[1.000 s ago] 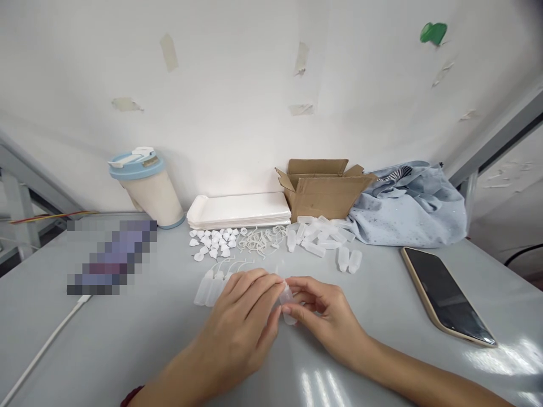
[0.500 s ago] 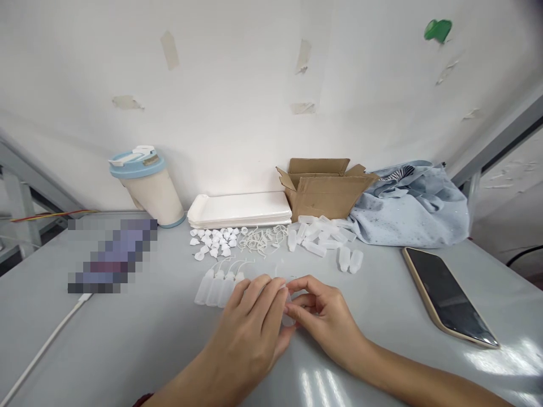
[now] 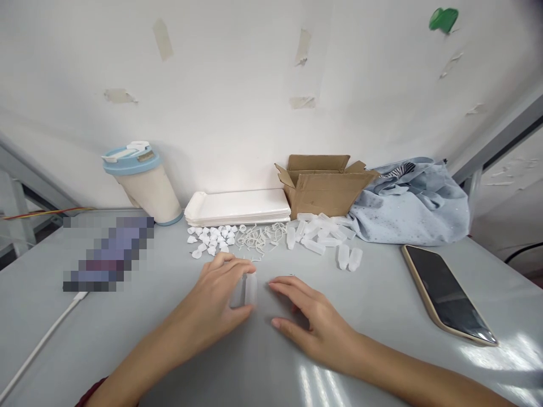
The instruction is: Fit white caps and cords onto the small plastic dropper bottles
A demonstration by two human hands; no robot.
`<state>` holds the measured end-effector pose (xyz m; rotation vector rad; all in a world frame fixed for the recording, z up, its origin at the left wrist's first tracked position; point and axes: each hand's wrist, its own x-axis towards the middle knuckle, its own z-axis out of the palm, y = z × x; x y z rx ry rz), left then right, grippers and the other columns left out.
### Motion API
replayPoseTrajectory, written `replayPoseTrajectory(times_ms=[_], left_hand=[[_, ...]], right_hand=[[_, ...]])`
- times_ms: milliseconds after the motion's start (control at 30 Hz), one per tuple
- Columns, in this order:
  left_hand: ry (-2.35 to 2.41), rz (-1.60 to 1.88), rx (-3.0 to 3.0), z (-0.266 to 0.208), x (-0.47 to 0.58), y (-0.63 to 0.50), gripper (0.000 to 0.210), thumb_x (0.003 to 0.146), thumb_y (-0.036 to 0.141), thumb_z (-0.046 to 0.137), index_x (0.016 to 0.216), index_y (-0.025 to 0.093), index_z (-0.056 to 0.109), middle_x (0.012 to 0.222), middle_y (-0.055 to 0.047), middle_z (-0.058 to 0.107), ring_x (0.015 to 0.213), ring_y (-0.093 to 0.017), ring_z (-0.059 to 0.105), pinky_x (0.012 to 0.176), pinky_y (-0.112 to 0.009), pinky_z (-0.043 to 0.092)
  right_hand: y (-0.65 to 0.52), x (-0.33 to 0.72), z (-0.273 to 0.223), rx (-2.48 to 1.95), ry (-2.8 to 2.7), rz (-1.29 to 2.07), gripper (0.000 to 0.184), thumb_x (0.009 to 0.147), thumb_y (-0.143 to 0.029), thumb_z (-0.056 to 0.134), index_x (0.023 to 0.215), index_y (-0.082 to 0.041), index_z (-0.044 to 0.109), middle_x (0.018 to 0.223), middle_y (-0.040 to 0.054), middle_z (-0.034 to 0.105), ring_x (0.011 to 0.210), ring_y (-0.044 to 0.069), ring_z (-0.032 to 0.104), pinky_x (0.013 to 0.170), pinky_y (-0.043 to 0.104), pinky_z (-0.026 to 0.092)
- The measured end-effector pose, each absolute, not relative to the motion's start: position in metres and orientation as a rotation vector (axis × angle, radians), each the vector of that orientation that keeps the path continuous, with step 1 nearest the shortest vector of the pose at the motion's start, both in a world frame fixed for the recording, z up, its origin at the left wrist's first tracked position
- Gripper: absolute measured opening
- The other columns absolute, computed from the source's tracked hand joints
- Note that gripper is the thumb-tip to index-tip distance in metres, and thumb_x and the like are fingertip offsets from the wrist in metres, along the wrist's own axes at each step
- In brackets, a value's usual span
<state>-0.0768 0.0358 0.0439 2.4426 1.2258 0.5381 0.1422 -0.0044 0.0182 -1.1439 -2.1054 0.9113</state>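
Observation:
My left hand (image 3: 220,297) spans a small translucent plastic bottle (image 3: 251,289), fingers at its upper end and thumb at its lower end. The bottle lies on or just above the grey table. A short distance to its right, my right hand (image 3: 311,319) is open, thumb and fingers apart, holding nothing. Behind the hands lie white caps (image 3: 212,238), a tangle of pale thin strips (image 3: 257,237) and a heap of similar bottles (image 3: 320,232). The row of bottles with strips is hidden behind my left hand.
A stack of white boxes or sheets (image 3: 237,206) and an opened cardboard box (image 3: 331,195) stand against the wall. A lidded cup (image 3: 146,186) and a blurred-out item (image 3: 112,249) with a cable are left. A blue cloth (image 3: 416,206) and phone (image 3: 449,294) lie right.
My hands have separated. The left hand has moved left with the bottle, over the row of bottles. My right hand has let go and opened, staying near the same place.

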Motion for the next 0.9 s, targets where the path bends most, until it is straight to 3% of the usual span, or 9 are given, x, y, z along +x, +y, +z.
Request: replayPoseTrajectory(times_ms=[133, 900], left_hand=[[1.260, 0.450, 2.420, 0.0430, -0.0760, 0.0350, 0.035, 0.072, 0.017, 0.058, 0.107, 0.019, 0.059, 0.110, -0.006, 0.065, 0.110, -0.028, 0.049, 0.092, -0.046, 0.043], [1.222, 0.376, 2.516, 0.0412, -0.0850, 0.0374, 0.034, 0.076, 0.020, 0.057, 0.110, 0.021, 0.059, 0.115, -0.005, 0.062, 0.114, -0.028, 0.046, 0.096, -0.045, 0.040]], right_hand=[[-0.0055, 0.1437, 0.0156, -1.049, -2.264, 0.845, 0.055, 0.087, -0.028, 0.058, 0.138, -0.013, 0.041, 0.138, 0.0156, 0.045, 0.128, 0.024, 0.042, 0.107, 0.041, 0.040], [-0.0070, 0.1412, 0.0159, -1.020, -2.383, 0.759, 0.055, 0.088, -0.033, 0.057, 0.137, -0.011, 0.042, 0.139, 0.0166, 0.046, 0.127, 0.026, 0.044, 0.107, 0.043, 0.039]])
